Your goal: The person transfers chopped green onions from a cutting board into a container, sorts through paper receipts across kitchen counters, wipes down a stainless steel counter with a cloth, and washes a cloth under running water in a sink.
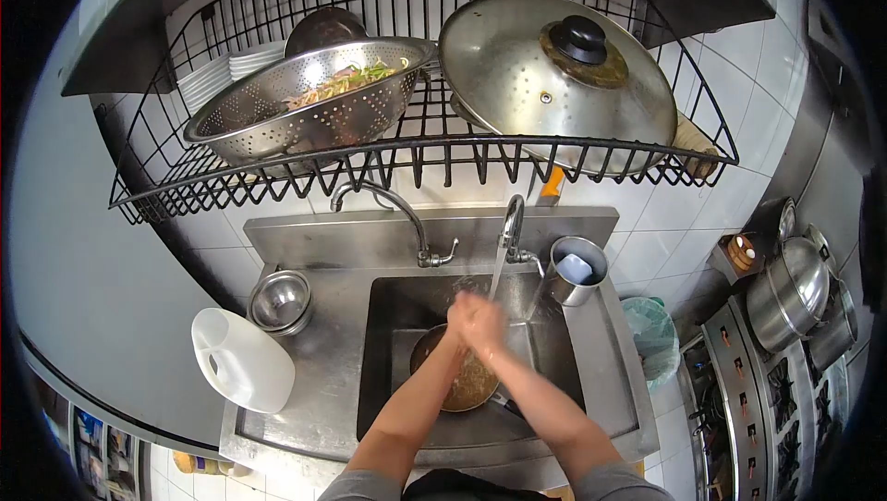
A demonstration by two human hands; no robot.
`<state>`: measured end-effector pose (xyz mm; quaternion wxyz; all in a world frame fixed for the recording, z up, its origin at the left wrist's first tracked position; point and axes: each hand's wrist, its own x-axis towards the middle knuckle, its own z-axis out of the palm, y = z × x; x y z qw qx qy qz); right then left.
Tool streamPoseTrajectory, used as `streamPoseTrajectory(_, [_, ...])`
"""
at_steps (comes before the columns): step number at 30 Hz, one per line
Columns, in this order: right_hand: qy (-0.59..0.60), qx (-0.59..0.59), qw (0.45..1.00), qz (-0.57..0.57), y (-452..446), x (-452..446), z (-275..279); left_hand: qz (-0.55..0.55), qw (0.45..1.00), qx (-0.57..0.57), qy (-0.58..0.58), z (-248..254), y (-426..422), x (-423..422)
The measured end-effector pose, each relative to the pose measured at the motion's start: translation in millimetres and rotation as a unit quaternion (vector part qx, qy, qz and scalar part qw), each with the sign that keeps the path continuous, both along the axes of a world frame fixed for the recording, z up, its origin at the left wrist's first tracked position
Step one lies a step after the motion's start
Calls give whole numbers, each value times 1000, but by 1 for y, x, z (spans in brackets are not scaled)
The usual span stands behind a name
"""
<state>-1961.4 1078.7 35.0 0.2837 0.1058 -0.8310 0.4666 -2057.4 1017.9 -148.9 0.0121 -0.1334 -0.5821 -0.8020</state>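
My left hand and my right hand are pressed against each other over the steel sink, blurred by motion, so their fingers cannot be made out. No object shows between them. Water runs from the right tap in a stream just behind my hands, and droplets splash around them. Below my wrists a frying pan lies in the basin with brownish, cloudy water in it. Its dark handle points to the lower right, partly behind my right forearm.
A second tap stands left. On the counter are a white plastic jug, steel bowls and a steel container holding a pale blue block. Above hangs a black wire rack with a colander of food and a large lid.
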Motion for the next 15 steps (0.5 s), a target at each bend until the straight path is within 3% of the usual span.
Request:
streamPoseTrajectory(1, [45,25,997,57,-5,16,13,-56,992,102,-39,-14,-3,-8])
streamPoseTrajectory(2, [54,15,997,54,-3,11,10,-198,938,285,5,2,-7,-1])
streamPoseTrajectory(3, [61,1,997,52,0,2,4,-326,830,450,45,16,-14,10])
streamPoseTrajectory(5, [-43,50,998,-15,25,-38,-14,-167,907,314,-225,124,-18,56])
streamPoseTrajectory(6, [28,80,995,-53,41,-60,-30,-79,904,231,-352,155,-22,70])
streamPoseTrajectory(7, [23,87,995,-52,57,-75,-41,-42,918,174,-353,141,-37,62])
streamPoseTrajectory(9, [12,100,994,-49,76,-95,-56,-108,927,175,-313,161,-67,76])
streamPoseTrajectory(10, [-68,55,996,5,75,-99,-58,-194,956,49,-216,142,-81,71])
streamPoseTrajectory(11, [-150,9,987,60,72,-101,-60,-140,959,-169,-179,134,-81,73])
streamPoseTrajectory(12, [-231,-38,966,114,69,-102,-63,-80,912,-380,-135,125,-81,76])
streamPoseTrajectory(13, [-284,-75,941,165,65,-94,-53,-16,817,-570,-83,121,-77,77])
streamPoseTrajectory(14, [-336,-112,911,214,58,-76,-31,-27,805,-587,-83,154,-56,90])
streamPoseTrajectory(15, [-385,-149,873,260,51,-66,-19,0,867,-498,27,141,-40,80])
